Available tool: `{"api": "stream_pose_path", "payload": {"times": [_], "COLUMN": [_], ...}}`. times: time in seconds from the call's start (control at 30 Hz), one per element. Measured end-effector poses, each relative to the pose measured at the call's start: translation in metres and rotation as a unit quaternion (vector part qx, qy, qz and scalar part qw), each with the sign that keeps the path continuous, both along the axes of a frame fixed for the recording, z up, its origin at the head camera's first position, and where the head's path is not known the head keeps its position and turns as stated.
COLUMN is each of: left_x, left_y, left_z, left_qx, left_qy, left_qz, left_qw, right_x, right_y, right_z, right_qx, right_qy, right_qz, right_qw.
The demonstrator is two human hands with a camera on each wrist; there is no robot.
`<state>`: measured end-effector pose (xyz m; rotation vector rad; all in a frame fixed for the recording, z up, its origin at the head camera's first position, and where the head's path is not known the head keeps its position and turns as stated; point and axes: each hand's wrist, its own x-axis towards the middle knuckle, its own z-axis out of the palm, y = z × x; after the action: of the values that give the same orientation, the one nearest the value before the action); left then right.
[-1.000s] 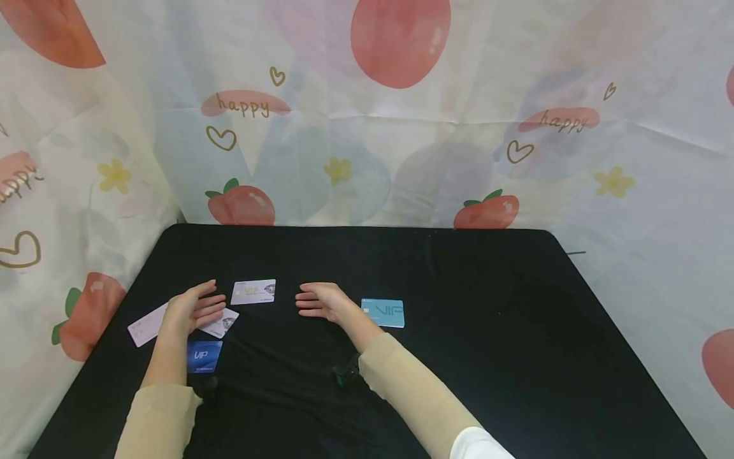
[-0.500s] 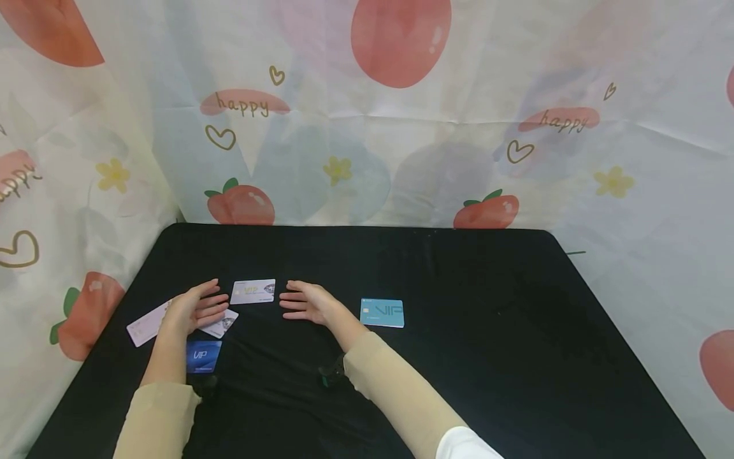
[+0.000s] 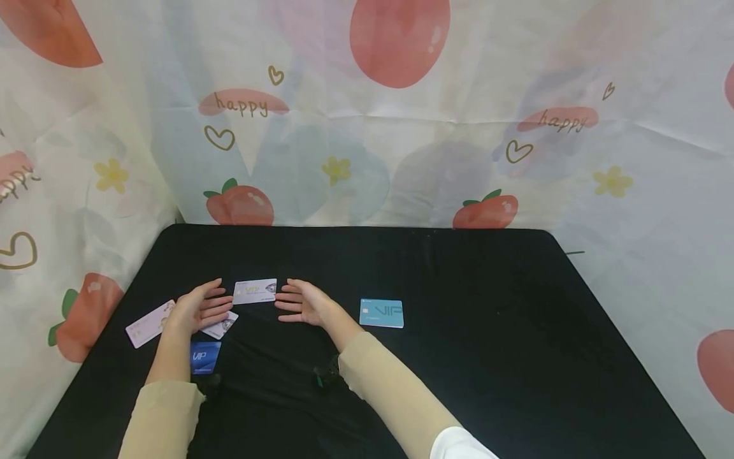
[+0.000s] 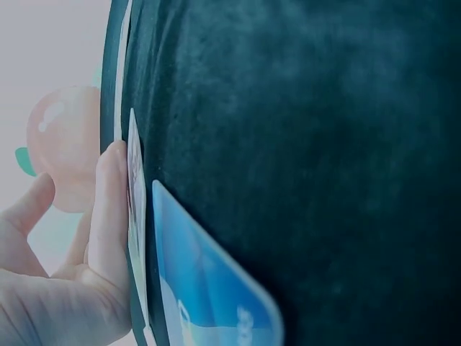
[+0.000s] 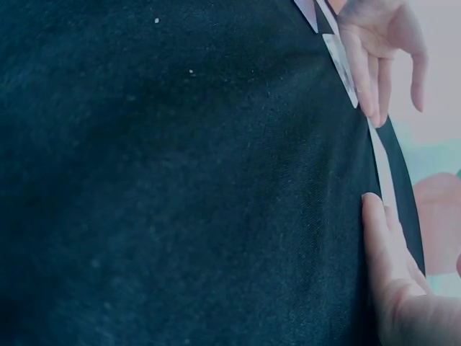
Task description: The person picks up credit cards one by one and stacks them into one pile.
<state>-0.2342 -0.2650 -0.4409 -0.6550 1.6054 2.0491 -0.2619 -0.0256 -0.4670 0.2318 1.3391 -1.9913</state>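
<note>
A pale card with gold VIP lettering (image 3: 255, 291) lies flat on the black table between my two hands. My left hand (image 3: 197, 309) has its fingers straight, the tips right at the card's left edge. On the other side my right hand (image 3: 306, 304) reaches in palm inward, its straight fingertips at the card's right edge. In the right wrist view the card (image 5: 384, 166) shows edge-on between both hands. A second pale card (image 3: 222, 326) is partly hidden under my left fingers. A pinkish card (image 3: 150, 324) sits left of that hand, and a dark blue VIP card (image 3: 204, 357) beside the wrist.
A light blue VIP card (image 3: 381, 313) lies right of my right hand. The black-covered table (image 3: 487, 357) runs back to a fruit-printed cloth (image 3: 424, 172) hanging behind it and along the left side.
My right hand has moved left, from near the light blue card to the pale VIP card's right edge. My left hand has shifted slightly right, to its left edge.
</note>
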Motion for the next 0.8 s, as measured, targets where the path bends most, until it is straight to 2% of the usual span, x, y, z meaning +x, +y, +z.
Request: {"api": "stream_pose_path", "payload": {"times": [0.2,0.5,0.63,0.8], "left_x": [0.0006,-0.0009,0.0002,0.0005], "left_y": [0.001,0.0019,0.0012,0.0014], "left_z": [0.0003,0.0034,0.0053,0.0059], "left_qx": [0.002,0.042,0.056,0.048], "left_qy": [0.003,-0.021,-0.019,-0.013], "left_qz": [0.003,0.026,0.021,0.002], "left_qw": [1.0,0.9985,0.998,0.9987], "right_x": [-0.0003,0.0,0.0001,-0.0006], "right_y": [0.0004,0.0032,0.0041,0.0057], "right_z": [-0.0019,-0.0025,-0.0021,-0.0036], "right_qx": [-0.008,-0.022,-0.03,-0.039], "right_qy": [0.0,-0.008,-0.013,-0.012], "right_qz": [-0.002,-0.004,-0.006,0.0], "right_qw": [1.0,0.9997,0.9995,0.9992]}}
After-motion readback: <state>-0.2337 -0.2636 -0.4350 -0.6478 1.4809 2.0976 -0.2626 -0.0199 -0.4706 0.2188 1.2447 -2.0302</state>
